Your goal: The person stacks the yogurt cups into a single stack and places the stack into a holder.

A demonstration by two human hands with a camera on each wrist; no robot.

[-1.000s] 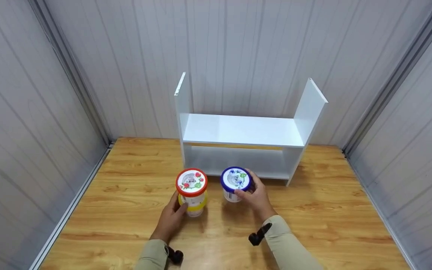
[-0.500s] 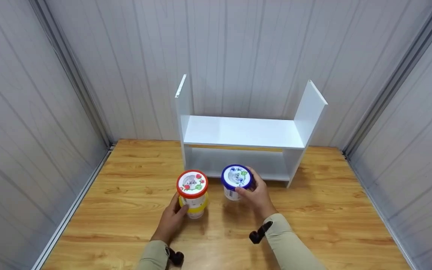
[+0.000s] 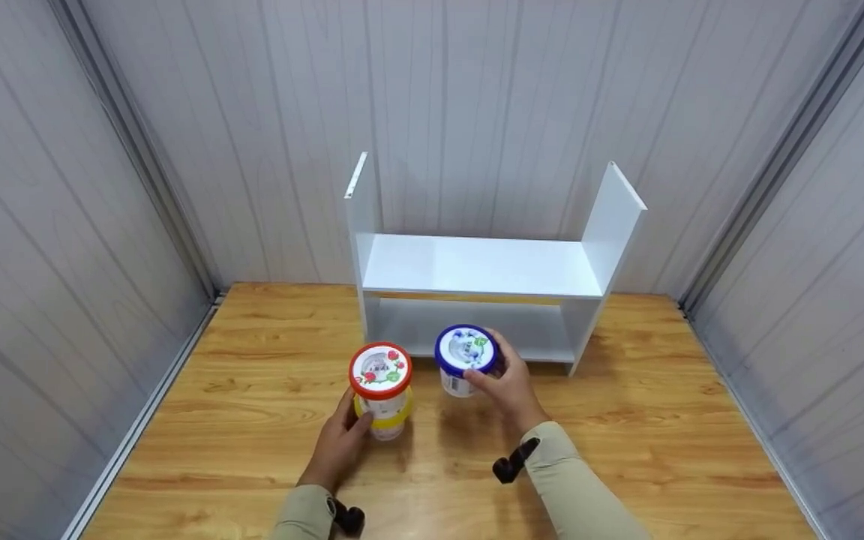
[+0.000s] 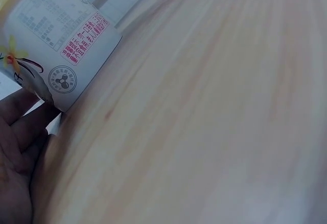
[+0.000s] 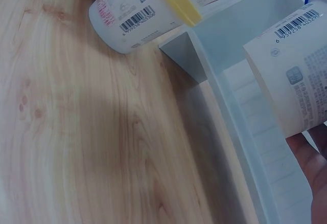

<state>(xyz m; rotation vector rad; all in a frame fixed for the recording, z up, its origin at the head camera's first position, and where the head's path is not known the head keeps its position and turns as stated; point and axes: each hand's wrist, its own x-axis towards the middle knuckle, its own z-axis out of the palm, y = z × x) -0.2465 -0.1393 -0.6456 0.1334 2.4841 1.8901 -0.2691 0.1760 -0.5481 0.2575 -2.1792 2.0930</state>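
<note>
A red-lidded tub stands on top of a yellow-lidded tub, both white with printed labels. My left hand grips this stack from the left, thumb in front, around the lower tub. In the left wrist view, fingers lie against the white tub wall. To the right, my right hand holds a blue-lidded tub by its right side, apart from the stack. That tub is off the table in the right wrist view, where its barcoded wall is tilted.
A white two-level shelf stands behind the tubs, with upright side panels. Its lower board is just beyond the blue-lidded tub. The wooden table is bounded by pale panelled walls at the back and both sides.
My right hand has raised the blue-lidded tub a little and moved it slightly toward the shelf. The left hand and the stack keep their place; the head view has shifted slightly.
</note>
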